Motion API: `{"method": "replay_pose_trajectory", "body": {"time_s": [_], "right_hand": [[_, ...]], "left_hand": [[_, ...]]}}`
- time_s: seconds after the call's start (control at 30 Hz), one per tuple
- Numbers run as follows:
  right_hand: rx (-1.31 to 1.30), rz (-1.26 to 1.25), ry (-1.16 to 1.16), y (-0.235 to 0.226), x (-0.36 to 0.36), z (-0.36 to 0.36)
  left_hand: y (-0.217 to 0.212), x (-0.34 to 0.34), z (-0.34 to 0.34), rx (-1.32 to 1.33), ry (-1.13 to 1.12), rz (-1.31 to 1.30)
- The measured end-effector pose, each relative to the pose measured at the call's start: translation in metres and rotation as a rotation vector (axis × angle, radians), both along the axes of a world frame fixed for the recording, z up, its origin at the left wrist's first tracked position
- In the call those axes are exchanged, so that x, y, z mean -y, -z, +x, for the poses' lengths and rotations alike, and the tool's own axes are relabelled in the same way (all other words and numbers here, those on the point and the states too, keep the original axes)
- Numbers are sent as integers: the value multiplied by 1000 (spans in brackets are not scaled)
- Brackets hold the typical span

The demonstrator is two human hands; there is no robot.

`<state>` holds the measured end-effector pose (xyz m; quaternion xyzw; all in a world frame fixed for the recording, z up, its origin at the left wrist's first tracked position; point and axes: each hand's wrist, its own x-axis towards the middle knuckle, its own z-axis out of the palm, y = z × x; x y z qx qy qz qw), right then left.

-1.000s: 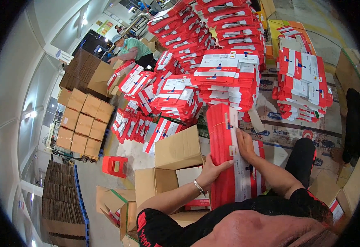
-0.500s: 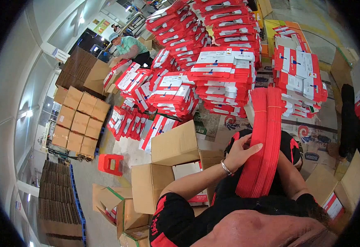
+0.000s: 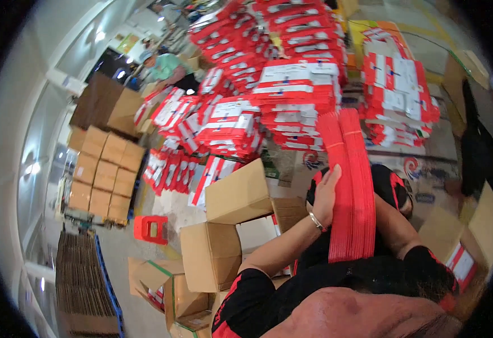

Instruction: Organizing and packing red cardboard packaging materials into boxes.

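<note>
A tall bundle of flat red cardboard sleeves (image 3: 350,186) stands upright in front of my chest, in two side-by-side stacks with a thin band around the upper part. My left hand (image 3: 327,197) presses along the bundle's left side, fingers pointing up. A bracelet circles that wrist. My right forearm (image 3: 397,228) reaches behind the bundle's right side, where the right hand and its fingers are hidden.
An open cardboard box (image 3: 238,197) sits to my left, another open box (image 3: 455,231) to my right. High stacks of red-and-white flat cartons (image 3: 297,84) rise ahead. A red stool (image 3: 150,230) and boxes on a pallet (image 3: 102,172) stand left. A co-worker (image 3: 170,69) bends farther back.
My left hand has slid from gripping the bundle with its thumb across the front to lying along its side. The bundle now stands straighter, its top shifted left.
</note>
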<state>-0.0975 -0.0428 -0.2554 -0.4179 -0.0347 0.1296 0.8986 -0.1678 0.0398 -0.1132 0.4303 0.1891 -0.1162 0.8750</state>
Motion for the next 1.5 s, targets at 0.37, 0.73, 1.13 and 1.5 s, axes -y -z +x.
{"method": "replay_pose_trajectory", "body": {"time_s": [0.37, 0.73, 1.13, 1.5], "right_hand": [[-119, -197, 346, 3, 76, 17], [-59, -285, 270, -43, 82, 22], [164, -547, 113, -116, 181, 33], [398, -1315, 166, -129, 145, 10]], "left_hand": [[8, 39, 39, -12, 159, -208], [10, 22, 52, 1, 141, -14], [18, 36, 65, -26, 391, 106], [32, 7, 67, 237, 555, 409]]}}
